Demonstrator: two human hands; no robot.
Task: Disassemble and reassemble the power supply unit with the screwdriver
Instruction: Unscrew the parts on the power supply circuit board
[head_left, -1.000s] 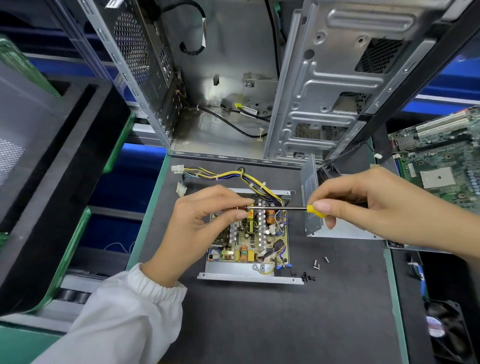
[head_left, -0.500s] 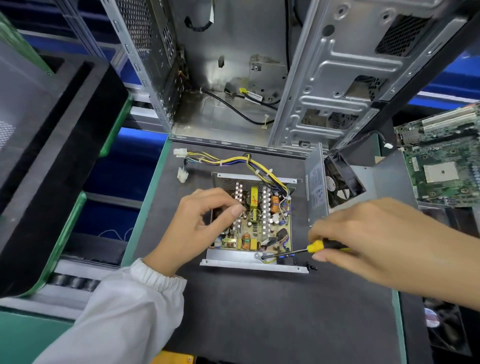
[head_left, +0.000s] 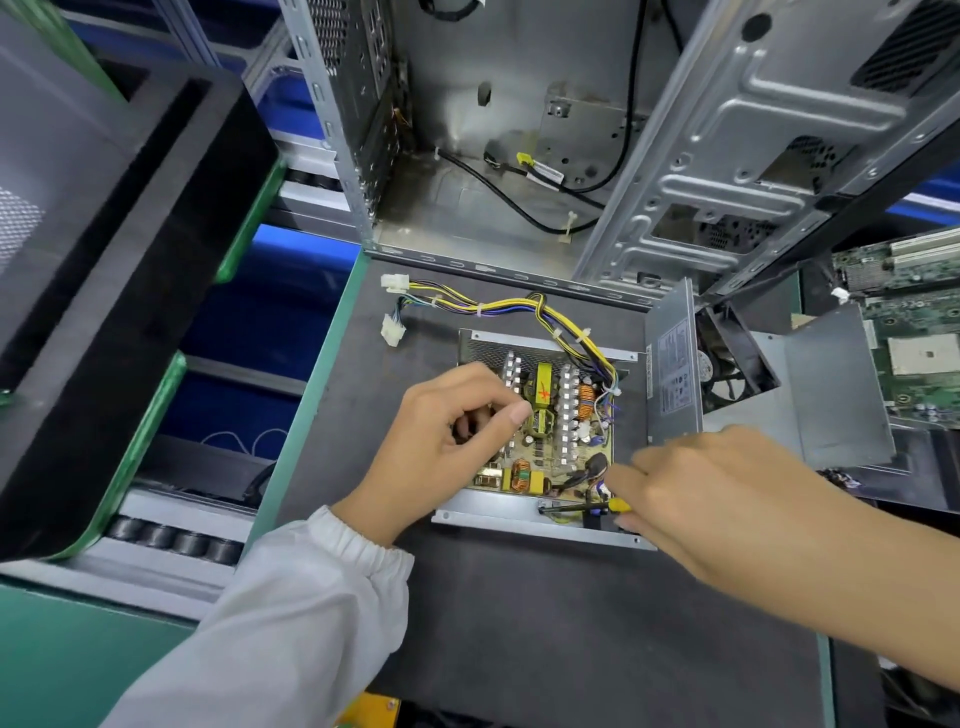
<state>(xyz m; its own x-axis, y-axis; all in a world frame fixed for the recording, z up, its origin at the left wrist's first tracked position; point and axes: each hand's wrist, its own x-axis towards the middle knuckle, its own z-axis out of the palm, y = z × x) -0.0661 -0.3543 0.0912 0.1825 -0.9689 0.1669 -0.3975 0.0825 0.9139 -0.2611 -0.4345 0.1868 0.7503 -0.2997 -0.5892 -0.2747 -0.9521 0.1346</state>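
right hand (head_left: 727, 499) grips screwdriver (head_left: 582, 507) | shaft lies flat, tip pointing left at near-edge screw of power supply unit (head_left: 545, 441) mid-mat | left hand (head_left: 447, 441) curled, steadying board's left side

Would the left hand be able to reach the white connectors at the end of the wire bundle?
Probably yes: the left hand rests on the power supply unit, and bare mat lies between it and the white connectors.

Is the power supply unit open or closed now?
Open: the power supply unit shows its circuit board, and its cover stands beside it.
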